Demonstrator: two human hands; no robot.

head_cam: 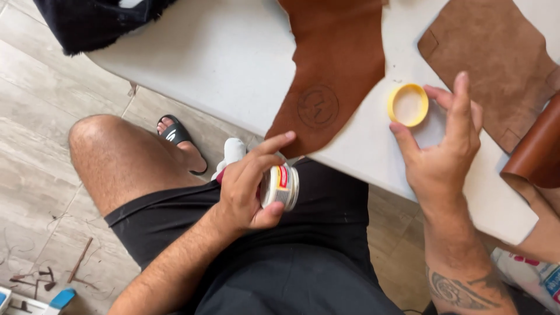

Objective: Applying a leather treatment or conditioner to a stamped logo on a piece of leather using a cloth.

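small round jar [281, 185], white with a red and yellow label, sits tilted on its side in the left hand [248, 189] of a seated person, held over the lap just below the edge of the white counter [233, 58]. the fingers [271, 146] of that hand wrap around the jar from behind, thumb under its rim, index finger stretched out above it. the jar's mouth faces right, toward the counter edge.

the right hand [443, 154] rests on the counter, fingers spread in a loose, open curve around a yellow lid [408, 105] that lies flat with its hollow side up. the fingertips touch or nearly touch the lid's rim at its right side; the thumb lies below it, just apart. a dark tattoo marks the right forearm.

a large piece of reddish-brown leather [335, 64] lies on the counter between the two hands, its lower point hanging past the edge, with a circle drawn on it. a lighter tan suede piece [496, 64] lies to the right of the lid, and a glossy brown leather piece [539, 154] curls at the far right edge.

the person wears black shorts [291, 256] and a black sandal [175, 134] on a tiled floor [35, 146]. dark cloth [93, 23] hangs over the counter's far left corner.
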